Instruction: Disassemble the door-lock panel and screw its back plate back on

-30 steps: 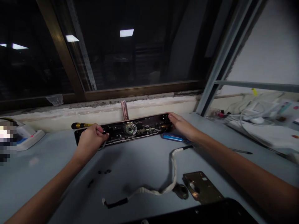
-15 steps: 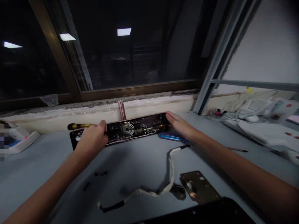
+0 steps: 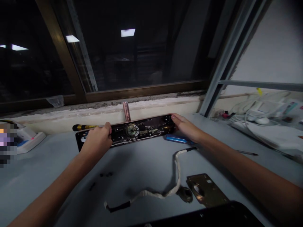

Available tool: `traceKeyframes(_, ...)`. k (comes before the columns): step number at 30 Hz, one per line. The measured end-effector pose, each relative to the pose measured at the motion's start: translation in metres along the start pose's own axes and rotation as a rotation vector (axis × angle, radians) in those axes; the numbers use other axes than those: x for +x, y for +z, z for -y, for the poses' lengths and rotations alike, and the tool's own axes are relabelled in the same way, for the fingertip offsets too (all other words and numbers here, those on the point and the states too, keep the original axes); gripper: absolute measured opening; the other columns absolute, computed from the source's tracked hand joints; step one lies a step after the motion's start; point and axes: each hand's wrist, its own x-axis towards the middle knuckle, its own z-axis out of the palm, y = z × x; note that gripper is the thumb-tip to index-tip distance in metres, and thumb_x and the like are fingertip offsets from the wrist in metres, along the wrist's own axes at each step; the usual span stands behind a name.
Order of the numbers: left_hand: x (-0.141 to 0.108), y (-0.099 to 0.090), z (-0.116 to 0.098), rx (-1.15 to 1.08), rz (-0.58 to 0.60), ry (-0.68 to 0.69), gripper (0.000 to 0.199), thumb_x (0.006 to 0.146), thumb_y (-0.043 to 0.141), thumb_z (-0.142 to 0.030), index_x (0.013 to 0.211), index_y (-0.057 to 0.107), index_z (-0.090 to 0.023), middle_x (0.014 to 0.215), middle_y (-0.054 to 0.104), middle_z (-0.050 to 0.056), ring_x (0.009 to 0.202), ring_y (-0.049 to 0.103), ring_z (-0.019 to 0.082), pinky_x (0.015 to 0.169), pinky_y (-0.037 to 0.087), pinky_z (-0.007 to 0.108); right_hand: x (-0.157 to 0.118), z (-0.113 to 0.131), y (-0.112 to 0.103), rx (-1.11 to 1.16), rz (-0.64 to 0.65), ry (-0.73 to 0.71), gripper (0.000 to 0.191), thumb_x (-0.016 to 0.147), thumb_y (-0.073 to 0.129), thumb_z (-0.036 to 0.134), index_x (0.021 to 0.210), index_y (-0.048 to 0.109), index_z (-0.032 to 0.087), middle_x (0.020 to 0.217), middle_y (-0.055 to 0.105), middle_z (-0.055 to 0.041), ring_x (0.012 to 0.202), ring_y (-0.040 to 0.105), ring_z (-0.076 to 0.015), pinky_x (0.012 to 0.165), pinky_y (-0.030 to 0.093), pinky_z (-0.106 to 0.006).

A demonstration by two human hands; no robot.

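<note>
Left hand (image 3: pixel 97 138) shifted from inside black housing (image 3: pixel 153 123) to its upper edge — right hand (image 3: pixel 186 126) clasps right end; hold likely steadier.

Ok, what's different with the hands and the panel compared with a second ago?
The left hand has moved up from the inner face of the black panel, and its fingers now curl at the upper edge. The right hand still holds the other end; the white cable and metal plate stayed put.
</note>
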Motion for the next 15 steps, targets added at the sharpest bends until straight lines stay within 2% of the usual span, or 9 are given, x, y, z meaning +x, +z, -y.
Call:
traceKeyframes(7,0.0039,-0.0057,0.0021,-0.135,0.061,-0.194,0.011,0.071,0.049,-0.028,0.079,0.052,-0.022,0.076,0.066,0.011,0.077,0.064,0.031,0.059,0.042,0.032,-0.0007,0.0012,-0.0010,-0.009,-0.008,0.005,0.034,0.085,0.037,0.035,0.105,0.058,0.019,0.094,0.064,-0.0050,0.078,0.056,-0.0174,0.066,0.046,-0.029)
traceKeyframes(15,0.0007,-0.0054,0.0022,-0.039,0.034,-0.149,0.017,0.075,0.046,-0.032,0.086,0.053,-0.021,0.077,0.067,0.010,0.077,0.064,0.030,0.062,0.043,0.034,-0.0003,0.0014,-0.0002,-0.012,-0.010,0.029,0.035,0.085,0.037,0.035,0.107,0.058,0.019,0.088,0.064,-0.0041,0.070,0.054,-0.0156,0.059,0.045,-0.026)
